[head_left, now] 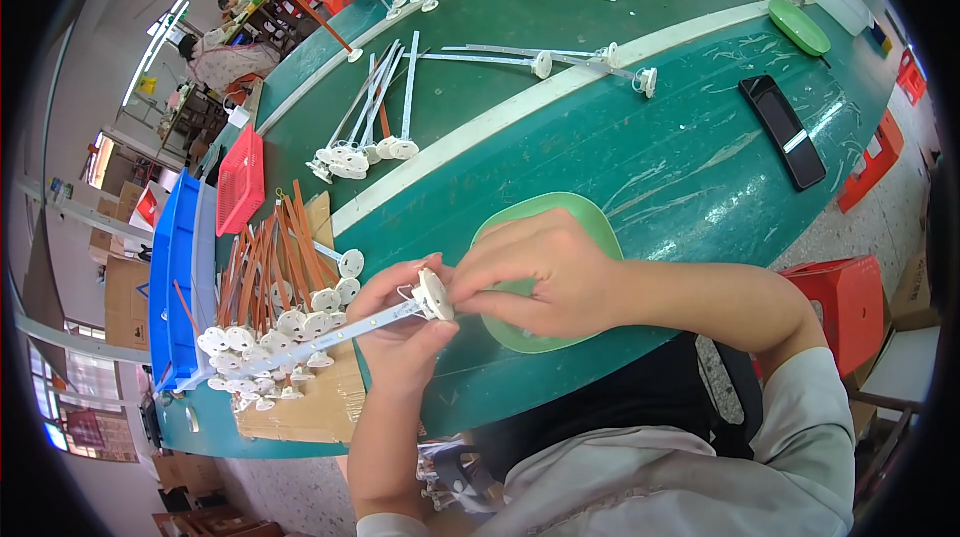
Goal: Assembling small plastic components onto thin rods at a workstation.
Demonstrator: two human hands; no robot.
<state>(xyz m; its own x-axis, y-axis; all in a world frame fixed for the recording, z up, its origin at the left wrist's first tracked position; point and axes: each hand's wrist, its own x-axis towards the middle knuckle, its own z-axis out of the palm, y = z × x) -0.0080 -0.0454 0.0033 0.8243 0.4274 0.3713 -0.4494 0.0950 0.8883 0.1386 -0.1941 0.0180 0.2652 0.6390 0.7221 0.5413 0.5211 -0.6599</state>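
White-capped strip point(400, 312) pinched by left hand point(400, 332), right hand point(540, 277); green tray point(590, 222) beneath.

Bare forearms and hands, short light grey sleeves at the shoulders, a black garment point(640, 407) beneath

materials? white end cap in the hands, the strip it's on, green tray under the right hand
White end cap: looks like moulded plastic, matte, uniform white. Strip: thin, rigid, pale with small spots along it, possibly a coated metal or circuit strip; can't tell which. Green tray: probably plastic, smooth, even colour, rounded rim. Left hand and right hand both grip the cap.
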